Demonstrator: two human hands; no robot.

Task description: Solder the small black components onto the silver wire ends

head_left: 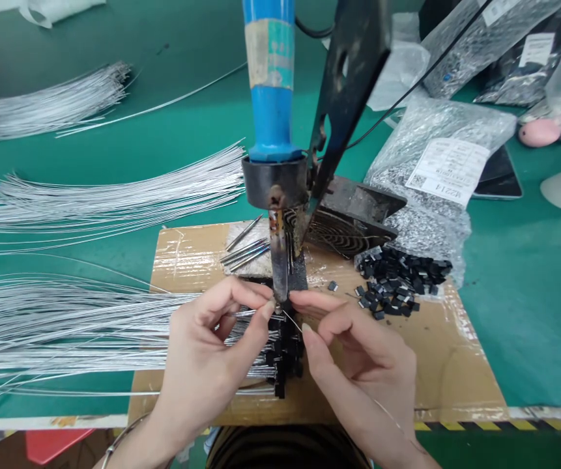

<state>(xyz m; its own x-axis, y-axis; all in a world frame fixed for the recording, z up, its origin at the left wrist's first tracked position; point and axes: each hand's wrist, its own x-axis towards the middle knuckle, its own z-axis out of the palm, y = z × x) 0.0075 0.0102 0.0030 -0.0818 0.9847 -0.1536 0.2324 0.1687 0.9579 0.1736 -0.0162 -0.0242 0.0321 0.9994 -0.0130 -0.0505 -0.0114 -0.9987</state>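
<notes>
A soldering iron (274, 111) with a blue handle is held upright, tip down, in a black metal stand (346, 78). My left hand (216, 345) is closed in a pinch right at the hot tip; a small metallic bit shows there, but most of what it grips is hidden. From the right, my right hand (358, 352) pinches a thin solder wire (293, 322), whose end reaches the tip. The wire's tail runs along my right wrist. Beneath my hands, grey cables (89, 326) end in a row of black connectors (283, 358).
Cardboard (446, 358) covers the work area on the green table. A pile of small black connector pieces (397, 280) spills from a bubble-wrap bag (436, 150). A black fan (348, 225) stands behind the iron. More cable bundles (128, 189) lie left; metal rods (245, 254) lie behind my left hand.
</notes>
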